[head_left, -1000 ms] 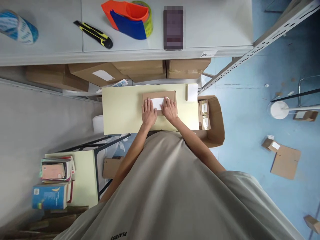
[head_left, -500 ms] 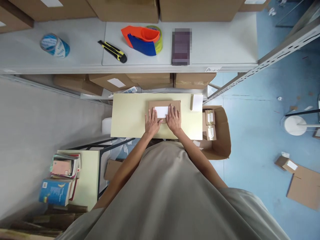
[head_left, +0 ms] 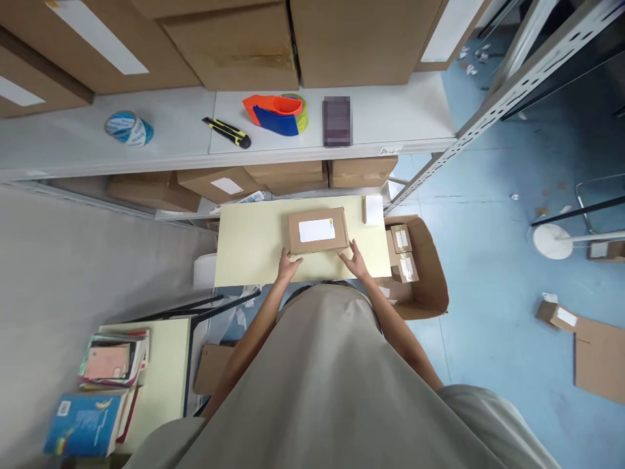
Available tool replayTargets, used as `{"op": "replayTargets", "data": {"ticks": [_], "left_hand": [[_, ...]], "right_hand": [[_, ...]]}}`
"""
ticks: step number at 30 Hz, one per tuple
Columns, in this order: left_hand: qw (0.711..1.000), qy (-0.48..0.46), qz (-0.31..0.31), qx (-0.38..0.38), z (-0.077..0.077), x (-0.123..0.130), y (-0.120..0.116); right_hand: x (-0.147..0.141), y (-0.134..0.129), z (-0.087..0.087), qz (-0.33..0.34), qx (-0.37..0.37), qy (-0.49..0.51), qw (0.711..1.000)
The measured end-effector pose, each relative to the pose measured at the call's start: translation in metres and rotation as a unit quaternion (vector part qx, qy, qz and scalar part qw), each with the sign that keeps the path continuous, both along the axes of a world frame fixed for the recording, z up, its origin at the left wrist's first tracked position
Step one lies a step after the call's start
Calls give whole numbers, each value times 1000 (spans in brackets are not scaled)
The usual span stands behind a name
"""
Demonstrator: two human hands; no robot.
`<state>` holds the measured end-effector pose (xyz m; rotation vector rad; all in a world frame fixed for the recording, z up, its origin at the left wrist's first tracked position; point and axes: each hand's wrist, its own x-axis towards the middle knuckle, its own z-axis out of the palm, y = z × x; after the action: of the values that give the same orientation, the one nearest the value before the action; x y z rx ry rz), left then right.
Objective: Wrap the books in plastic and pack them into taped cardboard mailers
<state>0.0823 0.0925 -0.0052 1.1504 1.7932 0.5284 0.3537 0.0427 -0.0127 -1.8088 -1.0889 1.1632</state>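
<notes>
Here's the box [head_left: 341,228], closed, white label [head_left: 316,230] flat on top, lying on the table [head_left: 254,247], outside the carton [head_left: 430,268]; left hand [head_left: 288,266] and right hand [head_left: 355,262] spread open at its near corners; whether they grip, can't tell.

- Light blue floor [head_left: 488,273] on the right, smooth, with thin lines and small bits of litter.
- Plain grey surface [head_left: 97,260] on the left, wall or floor not possible to tell.
- Ahead, grey metal rack [head_left: 400,117] with more than one level, and slotted post [head_left: 517,91] standing at its right end.
- Below the rack, narrow desk [head_left: 244,241] with pale yellow top.
- At lower left, side table [head_left: 166,365], same pale colour, dark frame.
- White round base [head_left: 551,241] at far right.
- Brighter light near the rack, darker at upper right.
</notes>
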Motion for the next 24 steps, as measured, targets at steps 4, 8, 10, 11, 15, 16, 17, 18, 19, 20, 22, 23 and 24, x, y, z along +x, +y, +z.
{"op": "replayTargets", "data": {"ticks": [4,8,10,11,15,16,17,18,19,20,22,23,24], "left_hand": [[999,-18,28,26,13,-6,1],[988,-32,18,150,34,-15,-17],[978,-28,21,206,41,-19,-31],[974,-24,20,222,42,-20,-38],[983,19,13,181,37,-25,-76],[987,28,11,159,33,-26,-86],[989,30,10,144,29,-28,-97],[990,25,9,136,25,-30,-108],[991,14,8,134,22,-32,-118],[991,2,7,133,18,-33,-128],[991,-14,6,130,13,-35,-145],[992,-18,5,126,12,-35,-153],[992,-20,4,123,11,-35,-161]], "right_hand": [[-10,3,19,-21,59,24,998],[-7,-8,50,-23,106,26,994],[-6,-19,61,-18,111,49,992],[-7,-25,65,-16,109,61,992],[-15,-58,62,1,71,84,994],[-17,-67,58,7,67,86,994],[-20,-76,53,13,67,88,994],[-22,-86,49,16,69,87,994],[-24,-95,45,16,70,82,994],[-26,-104,41,13,68,73,995],[-29,-123,36,10,58,53,997],[-30,-133,35,11,53,44,998],[-30,-142,35,13,50,37,998]]}}
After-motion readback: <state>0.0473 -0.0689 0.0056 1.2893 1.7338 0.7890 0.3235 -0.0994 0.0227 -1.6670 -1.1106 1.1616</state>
